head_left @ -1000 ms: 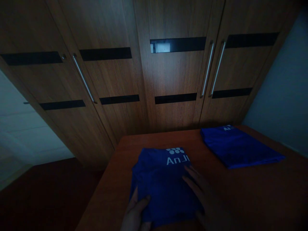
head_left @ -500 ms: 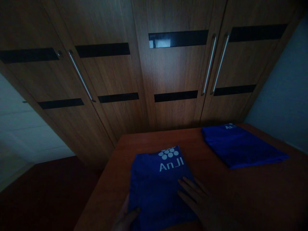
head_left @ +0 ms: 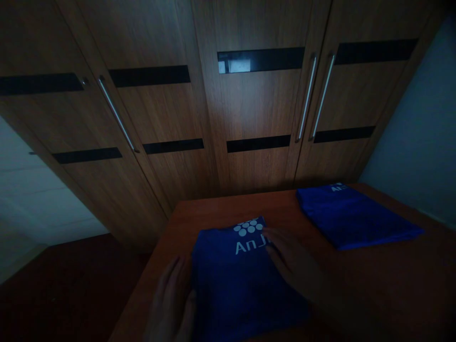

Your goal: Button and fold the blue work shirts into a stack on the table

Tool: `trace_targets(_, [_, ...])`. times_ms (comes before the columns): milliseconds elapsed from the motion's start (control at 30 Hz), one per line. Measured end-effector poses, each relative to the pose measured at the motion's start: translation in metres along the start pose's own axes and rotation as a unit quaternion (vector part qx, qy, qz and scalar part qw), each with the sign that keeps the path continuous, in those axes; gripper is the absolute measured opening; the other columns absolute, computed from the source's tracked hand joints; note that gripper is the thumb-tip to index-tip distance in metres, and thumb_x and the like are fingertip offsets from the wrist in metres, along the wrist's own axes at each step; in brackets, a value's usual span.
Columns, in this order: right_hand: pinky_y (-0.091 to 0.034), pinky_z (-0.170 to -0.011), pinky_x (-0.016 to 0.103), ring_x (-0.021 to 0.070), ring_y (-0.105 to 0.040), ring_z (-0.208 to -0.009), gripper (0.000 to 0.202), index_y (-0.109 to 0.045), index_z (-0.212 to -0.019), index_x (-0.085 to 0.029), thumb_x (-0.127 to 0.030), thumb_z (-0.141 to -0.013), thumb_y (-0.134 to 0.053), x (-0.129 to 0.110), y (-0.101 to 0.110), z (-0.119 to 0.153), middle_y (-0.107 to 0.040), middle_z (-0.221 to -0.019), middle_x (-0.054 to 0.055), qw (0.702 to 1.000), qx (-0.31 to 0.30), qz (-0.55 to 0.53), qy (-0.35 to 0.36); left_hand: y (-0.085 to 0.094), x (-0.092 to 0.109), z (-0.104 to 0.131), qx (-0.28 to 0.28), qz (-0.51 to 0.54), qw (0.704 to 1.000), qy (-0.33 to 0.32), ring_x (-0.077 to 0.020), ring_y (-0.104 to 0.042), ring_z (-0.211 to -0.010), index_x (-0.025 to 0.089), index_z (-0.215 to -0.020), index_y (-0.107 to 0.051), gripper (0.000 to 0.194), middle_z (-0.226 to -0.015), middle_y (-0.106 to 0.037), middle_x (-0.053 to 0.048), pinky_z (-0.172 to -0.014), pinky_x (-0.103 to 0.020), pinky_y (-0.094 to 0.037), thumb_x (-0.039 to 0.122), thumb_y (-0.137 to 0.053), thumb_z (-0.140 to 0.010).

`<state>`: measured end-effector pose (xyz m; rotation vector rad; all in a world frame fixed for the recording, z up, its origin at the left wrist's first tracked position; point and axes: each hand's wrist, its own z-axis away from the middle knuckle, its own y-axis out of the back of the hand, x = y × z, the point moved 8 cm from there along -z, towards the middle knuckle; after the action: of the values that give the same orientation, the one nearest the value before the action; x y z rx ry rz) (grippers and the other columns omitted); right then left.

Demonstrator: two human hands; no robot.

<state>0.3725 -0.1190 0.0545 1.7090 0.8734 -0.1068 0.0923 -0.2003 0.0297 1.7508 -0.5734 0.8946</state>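
Observation:
A folded blue cloth (head_left: 231, 280) with a white printed logo and letters, its kind not plain, lies on the reddish-brown table (head_left: 199, 209) in front of me. My right hand (head_left: 290, 261) rests over its right edge, fingers stretched out and covering part of the lettering. Along the cloth's left edge is my left hand (head_left: 173, 299), fingers extended and thumb apart, by the side of the fabric. Neither hand grips anything. The bottom of the cloth is dark and hard to make out.
A second folded blue cloth (head_left: 356, 218) with similar print lies at the table's far right. Behind the table stands a wooden wardrobe (head_left: 249, 104) with long metal handles. A pale wall (head_left: 416, 142) is on the right, and dark floor (head_left: 71, 285) shows at left.
My left hand has let go of the cloth's lower left edge and moved up and left. My right hand has slid up the right side onto the lettering.

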Motion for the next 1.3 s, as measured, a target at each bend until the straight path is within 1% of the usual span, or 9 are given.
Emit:
trace_targets(133, [-0.028, -0.112, 0.047, 0.0244, -0.03, -0.136, 0.048, -0.042, -0.138, -0.016, -0.032, -0.093, -0.038, -0.017, -0.029, -0.023, -0.038, -0.147, 0.009, 0.996, -0.018, 0.054, 0.071, -0.041, 0.053, -0.027, -0.043, -0.178, 0.961, -0.205, -0.0247, -0.022, -0.14, 0.023, -0.142, -0.034, 0.05, -0.152, -0.028, -0.007, -0.113, -0.051, -0.021, 0.035, -0.038, -0.093])
trace_targets(300, [-0.016, -0.114, 0.054, 0.0276, -0.019, -0.14, 0.054, -0.036, -0.142, -0.02, -0.039, -0.092, -0.043, -0.022, -0.059, -0.022, -0.028, -0.151, 0.01, 0.988, -0.058, 0.094, 0.111, -0.097, 0.052, -0.048, -0.081, -0.336, 0.895, -0.282, -0.0325, -0.021, -0.139, 0.024, -0.141, -0.036, 0.057, -0.151, -0.029, -0.011, -0.109, -0.059, -0.018, 0.047, -0.044, -0.09])
trace_targets(467, [-0.012, -0.115, 0.052, 0.0275, -0.012, -0.142, 0.059, -0.032, -0.144, -0.022, -0.046, -0.092, -0.043, -0.015, -0.07, -0.015, -0.021, -0.154, 0.008, 0.984, -0.083, 0.094, 0.128, -0.103, 0.027, -0.043, -0.06, -0.394, 0.867, -0.299, -0.0337, -0.022, -0.139, 0.023, -0.142, -0.036, 0.061, -0.151, -0.029, -0.013, -0.11, -0.059, -0.015, 0.051, -0.043, -0.089])
trace_targets(633, [-0.01, -0.115, 0.052, 0.0267, -0.009, -0.142, 0.063, -0.025, -0.147, -0.022, -0.051, -0.092, -0.038, -0.005, -0.083, -0.015, -0.018, -0.155, 0.008, 0.982, -0.124, 0.097, 0.103, -0.1, 0.02, -0.036, -0.046, -0.412, 0.856, -0.307, -0.0328, -0.02, -0.14, 0.022, -0.143, -0.034, 0.06, -0.152, -0.027, -0.011, -0.11, -0.057, -0.014, 0.048, -0.041, -0.09])
trace_targets(867, [-0.009, -0.115, 0.052, 0.0282, -0.012, -0.142, 0.064, -0.027, -0.146, -0.021, -0.052, -0.091, -0.039, -0.009, -0.084, -0.014, -0.018, -0.155, 0.008, 0.983, -0.121, 0.096, 0.096, -0.095, 0.013, -0.042, -0.075, -0.33, 0.914, -0.223, -0.0311, -0.016, -0.141, 0.021, -0.143, -0.034, 0.061, -0.153, -0.024, -0.01, -0.11, -0.059, -0.017, 0.046, -0.044, -0.089])
trace_targets(967, [-0.006, -0.114, 0.055, 0.0296, -0.013, -0.141, 0.058, -0.034, -0.143, -0.022, -0.049, -0.092, -0.039, -0.017, -0.077, -0.009, -0.024, -0.153, 0.009, 0.982, -0.122, 0.098, 0.101, -0.077, 0.005, -0.05, -0.075, -0.204, 0.964, -0.151, -0.0279, -0.017, -0.141, 0.018, -0.141, -0.036, 0.06, -0.155, -0.021, -0.01, -0.113, -0.052, -0.019, 0.041, -0.048, -0.087])
trace_targets(1067, [-0.006, -0.114, 0.055, 0.0275, -0.015, -0.141, 0.051, -0.035, -0.142, -0.028, -0.042, -0.093, -0.04, -0.025, -0.068, 0.001, -0.027, -0.152, 0.004, 0.979, -0.14, 0.08, 0.123, -0.05, -0.008, -0.058, -0.056, -0.018, 0.998, -0.017, -0.027, -0.023, -0.14, 0.02, -0.139, -0.037, 0.061, -0.153, -0.026, -0.01, -0.113, -0.048, -0.021, 0.041, -0.054, -0.084])
trace_targets(1133, [-0.008, -0.115, 0.054, 0.0264, -0.015, -0.141, 0.051, -0.035, -0.141, -0.031, -0.036, -0.091, -0.043, -0.024, -0.063, 0.009, -0.026, -0.153, 0.002, 0.98, -0.147, 0.067, 0.121, -0.034, -0.019, -0.056, -0.03, 0.125, 0.987, 0.095, -0.0277, -0.033, -0.136, 0.023, -0.139, -0.037, 0.063, -0.149, -0.035, -0.011, -0.111, -0.048, -0.028, 0.04, -0.058, -0.082])
trace_targets(1300, [-0.019, -0.115, 0.049, 0.0261, -0.012, -0.142, 0.068, -0.031, -0.143, -0.032, -0.026, -0.08, -0.055, -0.001, -0.052, 0.03, -0.013, -0.156, -0.001, 0.995, -0.103, 0.015, 0.011, -0.022, -0.033, -0.038, -0.042, 0.379, 0.883, 0.273, -0.0287, -0.055, -0.118, 0.021, -0.129, -0.05, 0.054, -0.126, -0.06, -0.013, -0.1, -0.046, -0.044, 0.03, -0.065, -0.077])
